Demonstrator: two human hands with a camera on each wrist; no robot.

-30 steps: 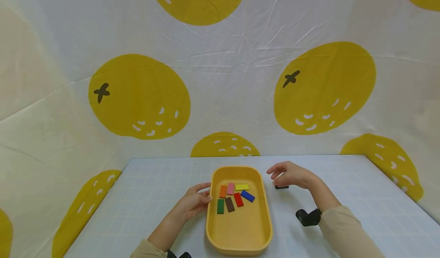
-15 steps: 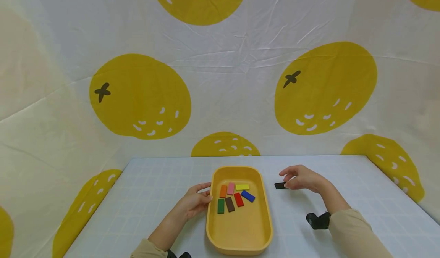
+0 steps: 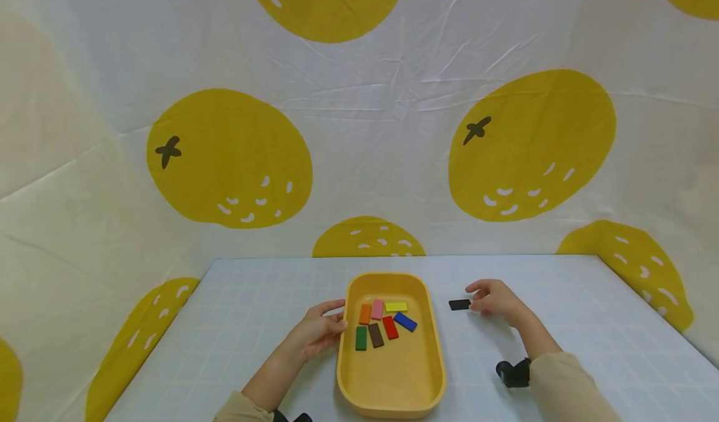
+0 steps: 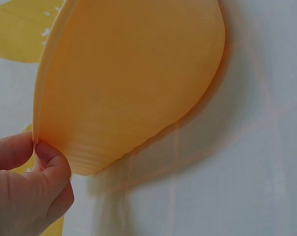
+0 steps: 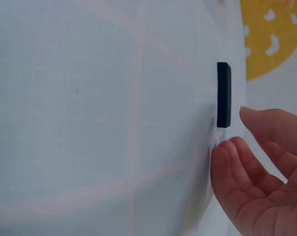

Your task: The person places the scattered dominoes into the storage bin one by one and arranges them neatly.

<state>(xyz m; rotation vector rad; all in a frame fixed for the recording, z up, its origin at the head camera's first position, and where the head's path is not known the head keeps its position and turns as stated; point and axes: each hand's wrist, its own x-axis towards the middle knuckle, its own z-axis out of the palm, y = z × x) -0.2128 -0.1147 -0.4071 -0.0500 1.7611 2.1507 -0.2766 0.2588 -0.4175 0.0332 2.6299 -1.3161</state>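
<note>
My left hand (image 3: 317, 331) pinches the left rim of a long yellow tray (image 3: 393, 378). In the left wrist view its thumb and fingers close on the rim, and the outer side of the tray (image 4: 138, 73) fills much of the picture. A black flat rectangular block (image 3: 459, 304) lies on the table, right of the tray. Just right of that block is my right hand (image 3: 497, 300). Seen from the right wrist, the thumb and loosely bent fingers stand apart near one end of the block (image 5: 223, 96), with nothing between them.
Inside the tray lie several similar blocks: orange (image 3: 365, 313), pink (image 3: 377, 309), yellow (image 3: 396, 307), blue (image 3: 405, 321), red (image 3: 390, 327), brown (image 3: 376, 335) and green (image 3: 361, 338). A pale checked cloth covers the table (image 3: 253, 291). Behind hangs a fruit-patterned curtain (image 3: 359, 160).
My right hand has moved right, off the black block, which it partly covered before, and then a little lower. The left hand and the tray have stayed put.
</note>
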